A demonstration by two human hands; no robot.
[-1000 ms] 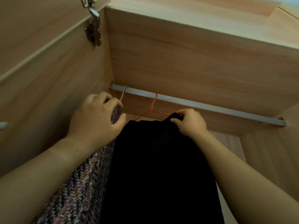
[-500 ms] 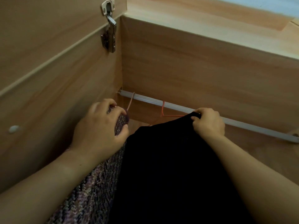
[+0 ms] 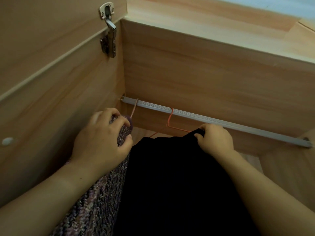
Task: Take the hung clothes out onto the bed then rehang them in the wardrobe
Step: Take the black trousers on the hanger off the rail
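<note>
Inside the wooden wardrobe, a metal rail [image 3: 213, 120] runs from the left wall down to the right. Two garments hang from it. A purple-grey knitted garment [image 3: 100, 198] hangs at the left on a pale pink hanger [image 3: 134, 108]; my left hand [image 3: 102, 140] grips its top. To its right a black garment [image 3: 179, 184] hangs on an orange wire hanger [image 3: 170, 120], whose hook sits over the rail. My right hand [image 3: 214, 140] pinches the black garment's upper right edge just below the rail.
The wardrobe's left side wall [image 3: 51, 99] carries a metal door hinge [image 3: 109, 43] and a small white cap [image 3: 7, 141]. The top panel [image 3: 204, 65] lies close above the rail. To the right of the orange hanger the rail is bare.
The view has tilted up and shifted, so the hinge and rail sit lower in frame. My right hand has slid right along the black garment's top, exposing more of the orange hanger.
</note>
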